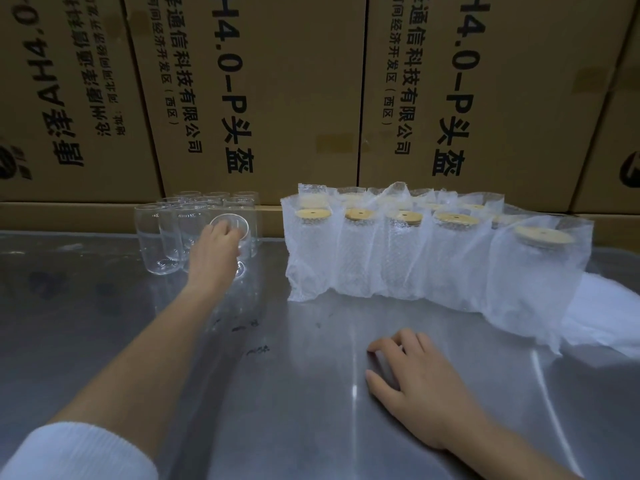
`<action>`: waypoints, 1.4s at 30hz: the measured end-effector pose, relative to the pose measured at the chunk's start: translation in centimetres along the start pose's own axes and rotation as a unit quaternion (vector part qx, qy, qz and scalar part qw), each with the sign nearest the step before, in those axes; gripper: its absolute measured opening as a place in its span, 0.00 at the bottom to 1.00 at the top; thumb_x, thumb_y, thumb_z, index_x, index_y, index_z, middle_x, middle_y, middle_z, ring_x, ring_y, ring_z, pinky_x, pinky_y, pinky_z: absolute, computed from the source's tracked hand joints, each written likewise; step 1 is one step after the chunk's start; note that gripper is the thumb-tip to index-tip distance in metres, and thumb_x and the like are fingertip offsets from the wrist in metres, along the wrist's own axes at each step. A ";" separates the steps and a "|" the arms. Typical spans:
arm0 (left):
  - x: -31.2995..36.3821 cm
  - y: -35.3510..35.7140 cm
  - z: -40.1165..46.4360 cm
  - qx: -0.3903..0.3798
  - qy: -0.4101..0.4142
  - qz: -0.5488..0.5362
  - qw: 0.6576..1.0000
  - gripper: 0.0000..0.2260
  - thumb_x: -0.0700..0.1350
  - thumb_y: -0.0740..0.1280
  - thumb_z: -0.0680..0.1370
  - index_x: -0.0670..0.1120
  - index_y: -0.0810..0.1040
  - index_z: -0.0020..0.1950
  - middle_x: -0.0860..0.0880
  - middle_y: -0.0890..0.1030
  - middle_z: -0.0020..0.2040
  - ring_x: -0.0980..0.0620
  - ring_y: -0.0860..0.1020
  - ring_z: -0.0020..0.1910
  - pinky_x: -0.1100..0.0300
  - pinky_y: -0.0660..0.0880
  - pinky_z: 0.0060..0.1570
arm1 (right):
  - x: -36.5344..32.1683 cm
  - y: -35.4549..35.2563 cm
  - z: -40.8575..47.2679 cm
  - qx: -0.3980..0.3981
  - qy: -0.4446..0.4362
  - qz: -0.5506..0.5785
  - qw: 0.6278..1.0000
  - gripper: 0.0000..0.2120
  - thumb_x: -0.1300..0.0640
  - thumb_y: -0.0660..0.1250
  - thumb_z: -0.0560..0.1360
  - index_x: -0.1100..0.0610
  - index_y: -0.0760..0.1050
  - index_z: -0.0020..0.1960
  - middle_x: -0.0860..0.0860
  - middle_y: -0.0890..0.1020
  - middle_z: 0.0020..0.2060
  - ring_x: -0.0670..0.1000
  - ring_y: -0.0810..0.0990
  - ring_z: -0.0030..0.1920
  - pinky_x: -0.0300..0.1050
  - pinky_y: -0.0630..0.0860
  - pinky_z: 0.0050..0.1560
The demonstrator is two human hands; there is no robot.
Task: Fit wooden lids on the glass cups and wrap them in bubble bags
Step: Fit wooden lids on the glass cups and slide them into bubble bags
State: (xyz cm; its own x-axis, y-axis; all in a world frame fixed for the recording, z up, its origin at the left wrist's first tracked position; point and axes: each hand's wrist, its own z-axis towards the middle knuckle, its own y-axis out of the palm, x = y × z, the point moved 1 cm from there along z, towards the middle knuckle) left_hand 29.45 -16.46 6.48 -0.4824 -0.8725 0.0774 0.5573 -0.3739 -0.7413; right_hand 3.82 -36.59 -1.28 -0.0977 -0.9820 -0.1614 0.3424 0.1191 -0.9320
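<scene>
A shiny grey metal table [311,393] is seen filling the lower half of the frame, with tall brown cardboard boxes [277,91] printed in black characters stacked behind it across the top. In the upper left of the table, a cluster of clear empty glass cups [162,237] is gathered, no lids on them. The left hand [216,247] is stretched out from the lower left, white ribbed sleeve [76,452] pushed up at the elbow, and its fingers are wrapped around one clear glass cup [239,233] at the near right edge of that cluster, which is tipped so its round mouth faces the camera. Right of centre, a row of cups already capped with round pale wooden lids [358,214] is stood inside white bubble bags [433,271], packed side by side and running off toward the right edge. The right hand [415,382] is laid palm down on the bare table at lower right, fingers loosely spread, nothing held.
</scene>
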 end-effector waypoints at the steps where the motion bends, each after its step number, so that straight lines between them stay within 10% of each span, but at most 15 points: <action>1: 0.3 -0.7 -0.7 0.005 0.004 -0.010 1.000 0.14 0.34 0.66 0.78 0.40 0.77 0.63 0.42 0.76 0.56 0.42 0.71 0.54 0.52 0.67 0.38 | 0.0 0.0 0.0 -0.002 0.002 0.000 1.000 0.18 0.37 0.53 0.78 0.43 0.65 0.64 0.44 0.66 0.55 0.46 0.64 0.59 0.40 0.65 0.60; 19: 13.9 -16.0 -15.9 -0.006 0.211 -0.250 0.945 0.13 0.39 0.71 0.75 0.46 0.81 0.59 0.53 0.72 0.47 0.47 0.74 0.50 0.47 0.75 0.46 | -0.4 -2.8 -4.5 0.159 -0.014 0.272 0.949 0.50 0.34 0.74 0.61 0.48 0.55 0.74 0.43 0.67 0.69 0.42 0.68 0.68 0.41 0.69 0.64; 26: 19.2 -16.9 -18.1 -0.003 0.240 -0.342 0.908 0.16 0.39 0.71 0.75 0.45 0.78 0.63 0.52 0.73 0.50 0.50 0.73 0.52 0.64 0.68 0.54 | 1.2 -4.5 -8.3 0.199 0.031 0.344 0.917 0.39 0.30 0.71 0.58 0.37 0.61 0.65 0.35 0.75 0.58 0.35 0.74 0.59 0.39 0.75 0.56; 32: 22.9 -12.4 -19.9 -0.144 0.013 -0.549 0.823 0.40 0.52 0.73 0.72 0.59 0.52 0.76 0.57 0.59 0.70 0.59 0.64 0.69 0.72 0.67 0.58 | 3.6 -5.3 -9.4 0.196 0.064 0.415 0.886 0.33 0.38 0.75 0.58 0.37 0.67 0.59 0.38 0.78 0.53 0.34 0.77 0.53 0.27 0.72 0.47; 35: 24.7 -9.5 -20.9 -0.218 -0.075 -0.622 0.748 0.33 0.50 0.72 0.74 0.56 0.59 0.73 0.55 0.66 0.68 0.53 0.71 0.67 0.74 0.70 0.50 | 4.4 -5.3 -9.5 0.185 0.071 0.443 0.874 0.32 0.42 0.77 0.59 0.37 0.67 0.59 0.41 0.79 0.53 0.36 0.79 0.52 0.28 0.71 0.47; 42: 25.8 -7.7 -20.9 -0.207 -0.078 -0.645 0.732 0.30 0.55 0.72 0.70 0.56 0.64 0.69 0.53 0.72 0.64 0.54 0.73 0.63 0.61 0.73 0.60 | 5.6 -5.1 -9.2 0.139 0.083 0.487 0.859 0.28 0.49 0.76 0.64 0.38 0.66 0.58 0.42 0.77 0.57 0.42 0.78 0.57 0.35 0.70 0.54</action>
State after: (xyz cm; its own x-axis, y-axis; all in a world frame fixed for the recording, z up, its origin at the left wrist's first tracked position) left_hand -1.42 -29.55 0.30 -0.3262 0.0837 0.9416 -0.5619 -0.8182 -0.1219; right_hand -7.09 -41.39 -0.40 0.2381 -0.4005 -0.8848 0.5450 0.8092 -0.2196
